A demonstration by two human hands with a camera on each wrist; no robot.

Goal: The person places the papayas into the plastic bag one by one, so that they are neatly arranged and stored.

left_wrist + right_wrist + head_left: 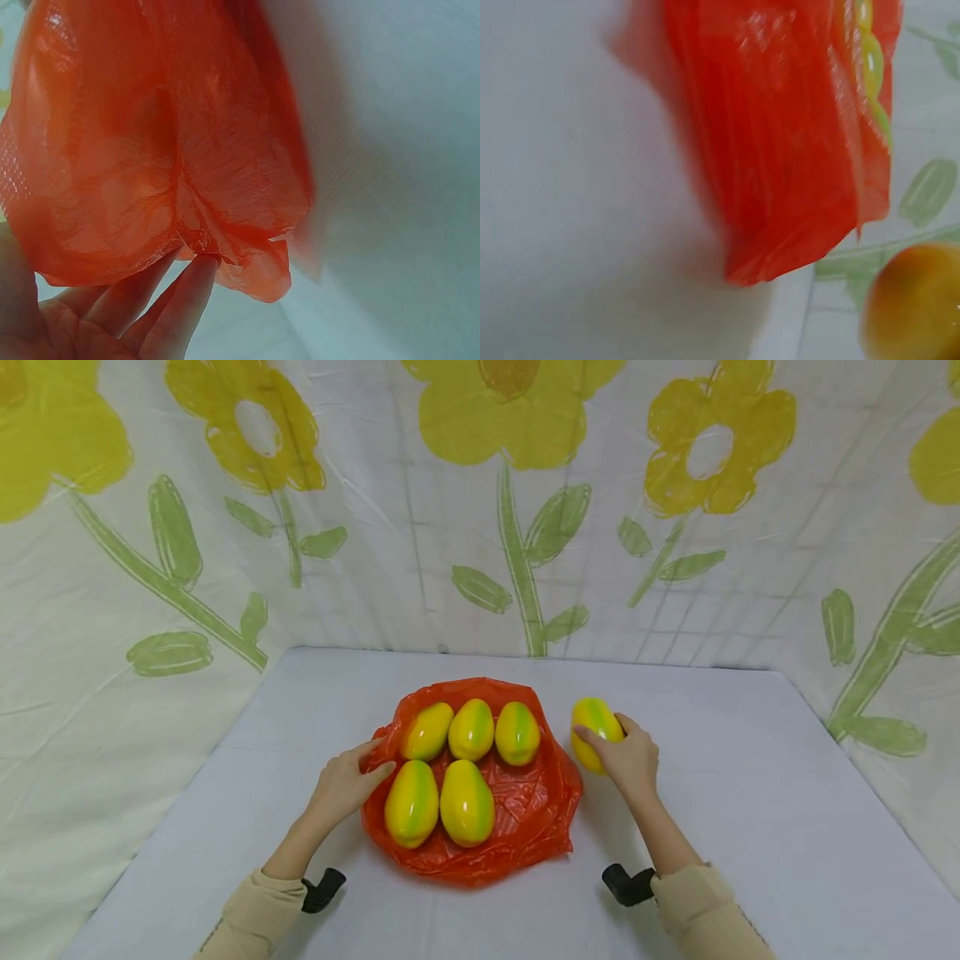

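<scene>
A red plastic bag [525,793] lies spread open on the table, its rim folded back. Several glossy yellow papayas [467,803] with green streaks sit inside it in two rows. My left hand [345,781] holds the bag's left rim, thumb over the edge; in the left wrist view its fingers [184,307] reach behind the thin red plastic. To the right of the bag, my right hand [633,756] grips another papaya [592,727] between thumb and fingers. The right wrist view shows part of that papaya [915,307] beside the bag's outer wall [780,150].
A white cloth covers the table [750,793]. Behind and at the sides hangs a pale curtain [390,568] printed with yellow flowers and green stems. Black wrist mounts [324,891] show at both cuffs, low over the table.
</scene>
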